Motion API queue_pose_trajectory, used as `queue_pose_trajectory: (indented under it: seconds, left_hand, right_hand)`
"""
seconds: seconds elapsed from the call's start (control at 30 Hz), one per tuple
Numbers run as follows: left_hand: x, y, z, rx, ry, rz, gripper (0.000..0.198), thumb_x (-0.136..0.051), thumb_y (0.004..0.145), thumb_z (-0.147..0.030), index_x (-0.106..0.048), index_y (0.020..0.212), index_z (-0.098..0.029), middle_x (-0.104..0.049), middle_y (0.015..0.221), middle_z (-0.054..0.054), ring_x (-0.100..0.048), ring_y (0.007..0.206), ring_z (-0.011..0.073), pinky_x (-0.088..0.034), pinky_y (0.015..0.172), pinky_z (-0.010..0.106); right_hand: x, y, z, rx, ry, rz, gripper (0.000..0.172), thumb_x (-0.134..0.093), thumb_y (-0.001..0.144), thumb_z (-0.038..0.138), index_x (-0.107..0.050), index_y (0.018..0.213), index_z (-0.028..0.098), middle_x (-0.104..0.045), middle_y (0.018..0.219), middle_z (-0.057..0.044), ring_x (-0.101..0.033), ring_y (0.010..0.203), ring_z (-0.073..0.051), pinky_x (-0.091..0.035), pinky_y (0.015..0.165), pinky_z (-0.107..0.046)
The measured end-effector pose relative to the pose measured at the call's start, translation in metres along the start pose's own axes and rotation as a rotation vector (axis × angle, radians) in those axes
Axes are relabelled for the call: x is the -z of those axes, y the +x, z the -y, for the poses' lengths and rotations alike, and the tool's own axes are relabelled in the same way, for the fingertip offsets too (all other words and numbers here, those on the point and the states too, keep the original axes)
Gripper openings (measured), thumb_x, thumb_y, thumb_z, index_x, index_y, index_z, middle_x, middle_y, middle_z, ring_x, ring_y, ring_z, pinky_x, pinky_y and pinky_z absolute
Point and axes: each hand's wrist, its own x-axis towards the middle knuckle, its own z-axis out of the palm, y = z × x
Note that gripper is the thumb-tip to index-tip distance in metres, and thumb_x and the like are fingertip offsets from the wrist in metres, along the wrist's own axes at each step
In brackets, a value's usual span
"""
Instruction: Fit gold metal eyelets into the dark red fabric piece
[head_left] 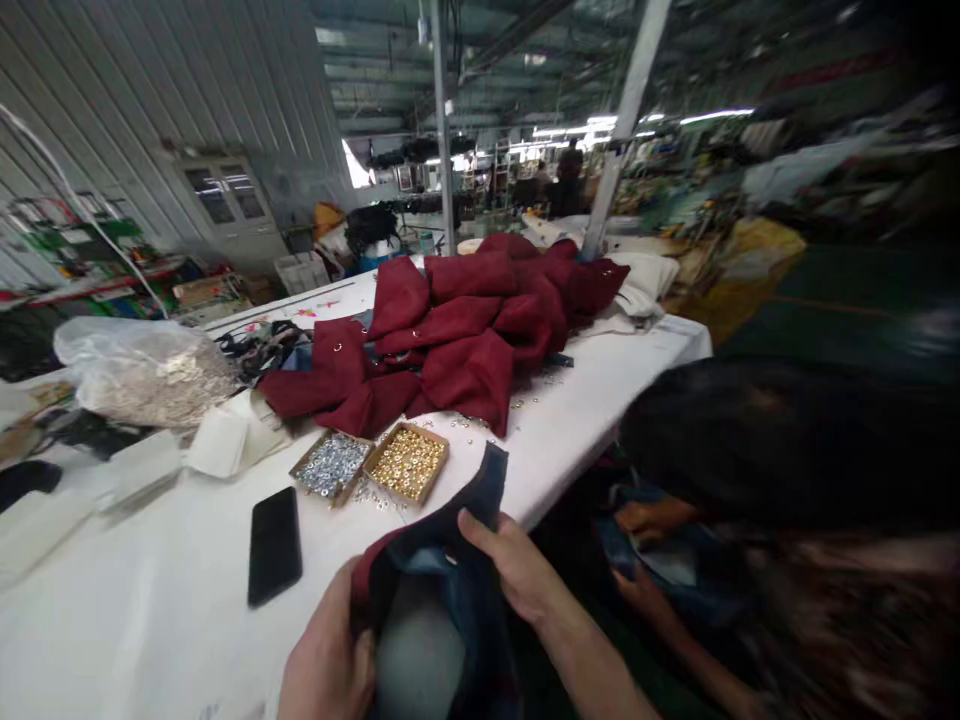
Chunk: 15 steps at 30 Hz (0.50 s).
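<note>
The denim garment piece (491, 480) is appearing to be in mid-handling: both hands are holding it up by its edges, and it is not yet lying down anywhere. Near the right thumb a small pale spot (451, 559) is showing on the denim, too small to tell whether it is a metal fitting or a hole, so how much is done on this piece is staying unclear. Beyond it, a heap of maroon fabric pieces (465, 350) is covering the middle of the white table (187, 610); a few are showing metal rings (338, 347), which seem to be finished fittings, while most are hiding their edges, so what is left cannot be counted. The tray of silver eyelets (335, 464) and the tray of gold eyelets (409, 462) are both looking well filled.

The denim piece is curving between the two hands, its free end pointing away toward the heap. The left hand (330, 640) is gripping its maroon-edged side, fingers curling around it. The right hand (521, 570) is pinching the opposite side, thumb lying on top. A black phone (274, 545) is resting on the table near the left hand.
</note>
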Motion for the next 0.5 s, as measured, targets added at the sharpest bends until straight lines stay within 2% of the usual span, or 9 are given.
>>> queue_pose_trajectory:
  seconds: [0.07, 0.1, 0.17, 0.2, 0.27, 0.33, 0.43, 0.5]
  left_hand:
    - [-0.003, 0.0, -0.002, 0.053, 0.034, 0.005, 0.076, -0.05, 0.092, 0.001, -0.056, 0.158, -0.035, -0.073, 0.15, 0.0, -0.069, 0.138, 0.0241, -0.051, 0.111, 0.032]
    - [-0.004, 0.001, -0.003, 0.068, 0.049, 0.005, 0.076, -0.05, 0.089, 0.002, -0.059, 0.156, -0.034, -0.074, 0.146, 0.001, -0.07, 0.136, 0.0247, -0.051, 0.108, 0.032]
    - [-0.007, 0.002, -0.004, 0.073, 0.072, 0.003, 0.074, -0.051, 0.085, 0.004, -0.062, 0.149, -0.031, -0.075, 0.139, 0.002, -0.071, 0.131, 0.0255, -0.051, 0.104, 0.031]
    - [-0.007, 0.002, -0.005, 0.064, 0.08, 0.001, 0.071, -0.051, 0.084, 0.005, -0.063, 0.145, -0.03, -0.075, 0.136, 0.003, -0.071, 0.129, 0.0257, -0.051, 0.103, 0.031]
    - [-0.009, 0.005, -0.006, 0.048, 0.092, -0.007, 0.063, -0.051, 0.083, 0.005, -0.064, 0.136, -0.027, -0.075, 0.128, 0.004, -0.07, 0.123, 0.0262, -0.05, 0.1, 0.032]
    - [-0.009, 0.008, -0.007, 0.055, 0.096, -0.014, 0.053, -0.051, 0.085, 0.005, -0.062, 0.127, -0.026, -0.074, 0.119, 0.005, -0.07, 0.115, 0.0265, -0.048, 0.095, 0.032]
    - [-0.009, 0.013, -0.009, 0.075, 0.09, 0.009, 0.04, -0.053, 0.088, 0.003, -0.058, 0.117, -0.025, -0.072, 0.109, 0.004, -0.069, 0.105, 0.0264, -0.045, 0.089, 0.032]
    - [-0.007, 0.014, -0.01, 0.079, 0.086, 0.04, 0.039, -0.052, 0.088, 0.004, -0.055, 0.113, -0.025, -0.071, 0.106, 0.004, -0.067, 0.099, 0.0255, -0.044, 0.086, 0.032]
  right_hand:
    - [0.005, 0.003, 0.0, 0.248, -0.282, -0.345, 0.077, -0.097, 0.088, 0.065, -0.067, 0.142, 0.019, -0.075, 0.123, -0.013, -0.074, 0.094, -0.031, -0.065, 0.089, -0.047]
    - [0.006, 0.003, 0.001, 0.364, -0.423, -0.466, 0.077, -0.097, 0.089, 0.06, -0.065, 0.147, 0.02, -0.073, 0.128, -0.013, -0.074, 0.096, -0.031, -0.065, 0.089, -0.048]
    - [0.005, 0.001, 0.008, 0.595, -0.73, -0.617, 0.071, -0.086, 0.099, 0.049, -0.059, 0.159, 0.024, -0.069, 0.143, -0.015, -0.072, 0.111, -0.035, -0.062, 0.099, -0.054]
    - [0.003, -0.001, 0.013, 0.698, -0.883, -0.626, 0.064, -0.077, 0.106, 0.042, -0.057, 0.165, 0.026, -0.066, 0.151, -0.015, -0.069, 0.125, -0.038, -0.058, 0.109, -0.059]
    - [-0.005, -0.005, 0.024, 0.84, -1.106, -0.515, 0.048, -0.062, 0.115, 0.027, -0.062, 0.163, 0.03, -0.064, 0.156, -0.012, -0.06, 0.143, -0.038, -0.048, 0.123, -0.063]
    - [-0.015, -0.007, 0.03, 0.862, -1.19, -0.315, 0.038, -0.056, 0.119, 0.018, -0.073, 0.149, 0.033, -0.071, 0.145, -0.008, -0.064, 0.136, -0.034, -0.05, 0.118, -0.057]
    - [-0.03, -0.003, 0.028, 0.731, -1.19, -0.09, 0.031, -0.066, 0.115, 0.012, -0.079, 0.136, 0.031, -0.078, 0.127, -0.003, -0.072, 0.116, -0.03, -0.056, 0.103, -0.047]
    - [-0.037, 0.003, 0.024, 0.648, -1.202, -0.061, 0.028, -0.072, 0.114, 0.013, -0.078, 0.136, 0.029, -0.081, 0.125, -0.002, -0.075, 0.111, -0.029, -0.057, 0.101, -0.044]
